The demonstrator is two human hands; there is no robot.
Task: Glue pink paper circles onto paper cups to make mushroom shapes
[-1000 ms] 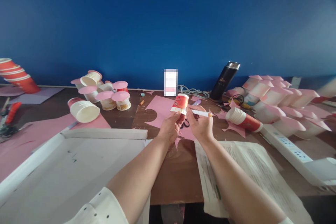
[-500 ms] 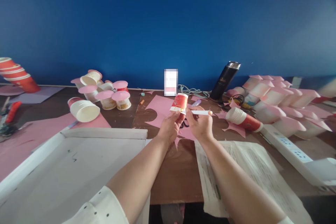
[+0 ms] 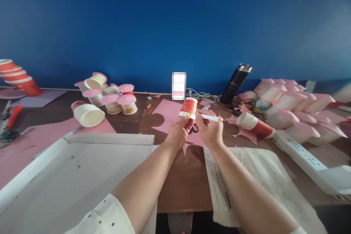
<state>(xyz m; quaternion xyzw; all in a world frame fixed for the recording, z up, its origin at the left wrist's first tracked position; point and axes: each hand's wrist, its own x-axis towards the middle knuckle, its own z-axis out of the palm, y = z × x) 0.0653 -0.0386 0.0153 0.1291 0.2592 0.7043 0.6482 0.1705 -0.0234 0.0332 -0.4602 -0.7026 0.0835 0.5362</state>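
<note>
My left hand (image 3: 177,131) is closed round the lower part of a red and white paper cup (image 3: 188,106), tilted slightly above the table. My right hand (image 3: 211,128) grips a slim white pen (image 3: 211,117) with an orange end that points right. The pen's other end is close to the cup's lower right side; whether it touches I cannot tell. Beneath the hands lies a cut pink paper sheet (image 3: 162,111) with curved notches. Dark scissor handles (image 3: 194,129) show partly between my wrists, and a purple object (image 3: 205,107) sits behind my right hand.
Cups with pink paper discs (image 3: 109,99) stand at left, near a white tray (image 3: 109,139). To the right are a stack of cups (image 3: 255,125), a power strip (image 3: 304,157), many pink-topped cups (image 3: 298,106) and a leaning black flask (image 3: 236,84). A phone-like screen (image 3: 178,86) stands by the wall.
The cup has turned slightly more upright and shifted a little right. The pen's orange end has dipped slightly. Both hands keep their holds.
</note>
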